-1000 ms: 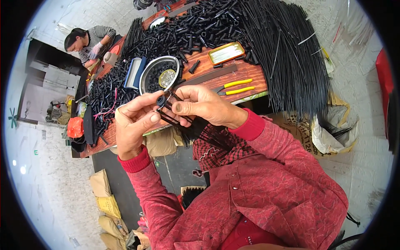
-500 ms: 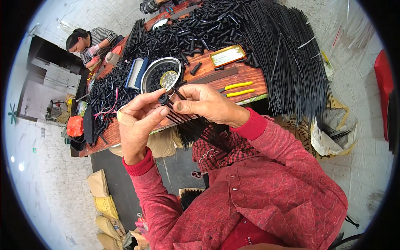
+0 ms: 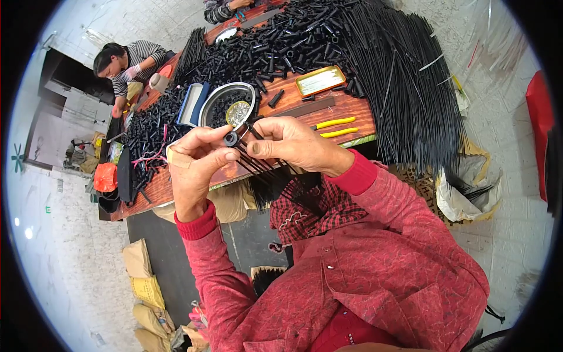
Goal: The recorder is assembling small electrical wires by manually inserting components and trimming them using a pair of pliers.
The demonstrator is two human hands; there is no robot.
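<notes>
In front of my chest, my left hand (image 3: pixel 198 159) pinches a short black plastic hub (image 3: pixel 231 139) with a round hole in its end. Several thin black rods (image 3: pixel 264 173) hang from beside the hub toward my lap, like umbrella ribs. My right hand (image 3: pixel 296 142), thumb and fingers pressed together, grips the top end of a thin black rod close to the hub. The fingers hide how the rod and hub meet. Just beyond my hands is a round metal bowl (image 3: pixel 254 98) of small black parts, with a yellow dish (image 3: pixel 237 114) of tiny metal pieces in it.
Yellow-handled pliers (image 3: pixel 337 128) and a yellow tray (image 3: pixel 320 81) of pale thin pieces lie on the wooden table (image 3: pixel 356 114). Black tubular parts (image 3: pixel 287 44) are heaped behind, long black rods (image 3: pixel 404 88) at right. A blue-edged box (image 3: pixel 192 104) stands left. A co-worker (image 3: pixel 138 61) sits far left.
My hands hold nearly the same pose, the hub end turned slightly more upward. The co-worker's arm at far left has lowered and reached outward. Another person's hand shows more at the back.
</notes>
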